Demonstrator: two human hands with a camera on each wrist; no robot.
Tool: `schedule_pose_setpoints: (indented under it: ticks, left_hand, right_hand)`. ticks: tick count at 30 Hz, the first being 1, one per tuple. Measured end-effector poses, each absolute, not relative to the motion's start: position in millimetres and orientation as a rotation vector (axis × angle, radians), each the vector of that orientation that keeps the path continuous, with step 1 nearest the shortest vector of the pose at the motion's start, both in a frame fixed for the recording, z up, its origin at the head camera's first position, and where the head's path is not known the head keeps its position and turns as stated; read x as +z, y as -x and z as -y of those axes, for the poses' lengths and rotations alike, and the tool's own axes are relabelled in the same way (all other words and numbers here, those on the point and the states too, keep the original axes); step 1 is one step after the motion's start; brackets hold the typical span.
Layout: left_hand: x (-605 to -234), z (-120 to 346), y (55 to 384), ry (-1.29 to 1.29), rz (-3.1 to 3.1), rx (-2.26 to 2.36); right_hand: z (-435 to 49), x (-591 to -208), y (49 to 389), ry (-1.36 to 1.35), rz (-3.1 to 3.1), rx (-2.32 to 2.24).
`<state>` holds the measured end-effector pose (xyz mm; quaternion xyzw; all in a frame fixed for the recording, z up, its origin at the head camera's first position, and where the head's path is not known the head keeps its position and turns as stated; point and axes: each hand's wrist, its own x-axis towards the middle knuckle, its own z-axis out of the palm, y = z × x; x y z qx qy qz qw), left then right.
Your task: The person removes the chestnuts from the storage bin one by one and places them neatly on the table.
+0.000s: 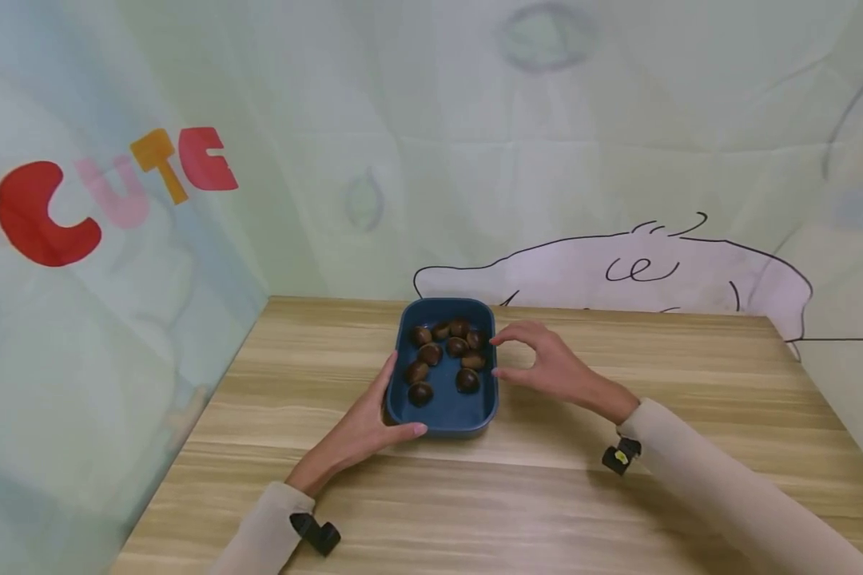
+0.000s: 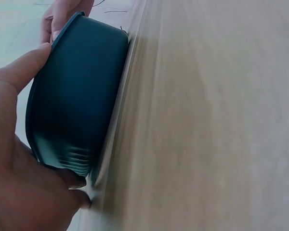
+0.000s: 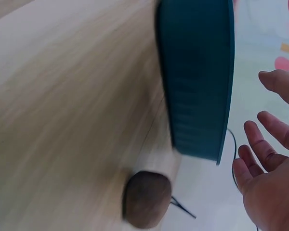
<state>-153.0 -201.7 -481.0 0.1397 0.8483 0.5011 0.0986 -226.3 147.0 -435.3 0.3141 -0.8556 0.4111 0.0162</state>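
A blue rectangular container [image 1: 451,414], with several brown chestnuts [image 1: 430,354] inside, stands on the wooden table near its back edge. My left hand [image 1: 363,429] grips its near left corner, the thumb on the near rim. In the left wrist view, the other fingers [image 2: 79,196] curl at the base of the container [image 2: 79,86]. Beside the right rim, my right hand [image 1: 554,369] has thumb and index finger apart in a loose curve; the right wrist view shows spread fingers [image 3: 262,144] with nothing between them. There, a blurred, rounded brown thing [image 3: 147,199] lies on the table past the container's end.
The wooden table [image 1: 475,511] stretches toward me and to both sides. Behind it hangs a printed cloth backdrop [image 1: 331,144] with coloured letters and a line drawing. Small black cameras [image 1: 316,533] sit on both wrists.
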Motion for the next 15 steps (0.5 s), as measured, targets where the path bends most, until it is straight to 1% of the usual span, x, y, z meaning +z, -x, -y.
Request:
schedule_pose_setpoints:
  ticks: [9,15]
  left_hand:
    - [-477,194,156,-0.375,-2.444,1.53]
    - [-479,197,154,-0.332,-2.436,1.546]
  right_hand:
    - [-124,-434,237,-1.132,2.616,1.299]
    - [-102,-439,248,-1.31,2.567,1.309]
